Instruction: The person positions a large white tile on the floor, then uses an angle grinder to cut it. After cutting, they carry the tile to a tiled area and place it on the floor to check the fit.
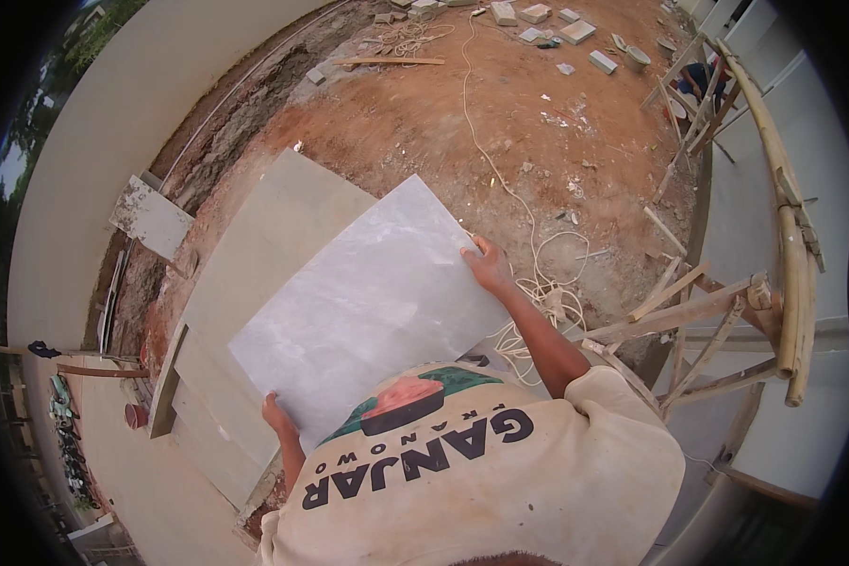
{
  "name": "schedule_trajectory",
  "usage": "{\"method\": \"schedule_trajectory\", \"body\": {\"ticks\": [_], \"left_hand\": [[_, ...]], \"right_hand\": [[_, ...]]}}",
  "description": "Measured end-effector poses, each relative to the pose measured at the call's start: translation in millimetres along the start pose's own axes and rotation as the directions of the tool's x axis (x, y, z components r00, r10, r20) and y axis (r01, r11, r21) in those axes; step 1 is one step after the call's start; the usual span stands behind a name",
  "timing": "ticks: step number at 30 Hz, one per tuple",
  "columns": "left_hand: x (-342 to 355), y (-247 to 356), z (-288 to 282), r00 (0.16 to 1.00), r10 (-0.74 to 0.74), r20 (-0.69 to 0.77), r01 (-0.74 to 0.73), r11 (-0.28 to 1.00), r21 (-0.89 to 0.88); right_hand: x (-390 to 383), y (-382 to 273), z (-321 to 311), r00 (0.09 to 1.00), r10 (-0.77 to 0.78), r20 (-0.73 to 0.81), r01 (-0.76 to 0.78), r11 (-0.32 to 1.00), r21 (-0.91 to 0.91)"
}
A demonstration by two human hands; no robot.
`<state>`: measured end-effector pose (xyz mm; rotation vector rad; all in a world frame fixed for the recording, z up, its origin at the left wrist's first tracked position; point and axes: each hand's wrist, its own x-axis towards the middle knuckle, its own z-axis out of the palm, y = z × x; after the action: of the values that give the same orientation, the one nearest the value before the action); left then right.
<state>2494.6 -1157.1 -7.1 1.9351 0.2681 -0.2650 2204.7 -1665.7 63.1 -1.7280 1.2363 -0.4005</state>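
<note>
Currently both hands, left & right, clamped on edges of large grey marbled stone tile; risk: slip, w/ edge-only grip, cracks it on laid grey slabs.

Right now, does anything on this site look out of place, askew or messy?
Nothing looks damaged. The large grey tile, held by the left hand and right hand, sits skewed to the laid tiles below. A loose cord tangles on the dirt.
</note>
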Motion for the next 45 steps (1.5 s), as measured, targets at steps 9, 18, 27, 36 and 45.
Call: {"method": "schedule_trajectory", "body": {"ticks": [9,18,27,36,45], "left_hand": [[173.8,94.5,203.6,0.987,-0.019,0.158,0.02,1.0,-0.005],[276.3,203.0,340.2,0.979,0.02,0.205,-0.027,0.999,0.032],[427.3,288.3,525.3,0.938,0.078,0.338,-0.088,0.996,0.013],[533.8,385.4,733.3,0.888,0.04,0.458,-0.081,0.994,0.069],[553.2,472.8,1031.0,0.867,0.007,0.497,-0.069,0.992,0.106]], "right_hand": [[202.1,-15.7,15.9,0.986,-0.016,-0.168,0.023,0.999,0.041],[376.5,-50.0,20.5,0.962,-0.016,-0.272,0.018,1.0,0.006],[545.9,-87.3,40.6,0.908,-0.016,-0.418,0.05,0.996,0.07],[715.7,-108.1,29.8,0.85,0.111,-0.514,-0.076,0.993,0.09],[942.0,-35.3,-50.0,0.813,0.265,-0.518,-0.194,0.963,0.187]]}}
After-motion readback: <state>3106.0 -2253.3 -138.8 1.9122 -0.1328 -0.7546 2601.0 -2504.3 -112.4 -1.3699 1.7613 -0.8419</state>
